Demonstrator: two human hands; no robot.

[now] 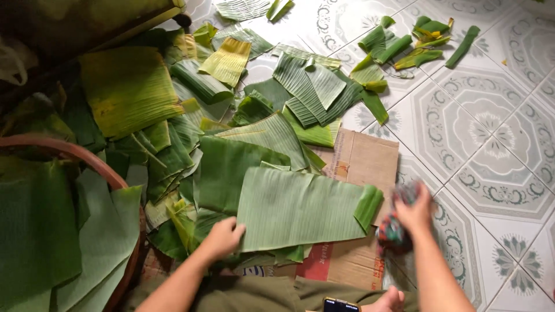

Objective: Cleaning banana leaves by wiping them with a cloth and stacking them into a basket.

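Note:
A large rectangular piece of banana leaf [300, 205] lies flat, pale underside up, on a sheet of brown cardboard [363, 159] on the tiled floor. My left hand [224, 237] presses down on its near left corner. To the right of the leaf, my right hand [415, 209] grips a bunched multicoloured cloth [393, 228], blurred, just off the leaf's curled right edge.
Many cut banana leaf pieces [300, 86] cover the floor to the left and behind. A round basket with a brown rim [87, 159] holds more leaves at the left. Narrow leaf trimmings [404, 49] lie at the back right. Patterned tiles [491, 150] fill the right side.

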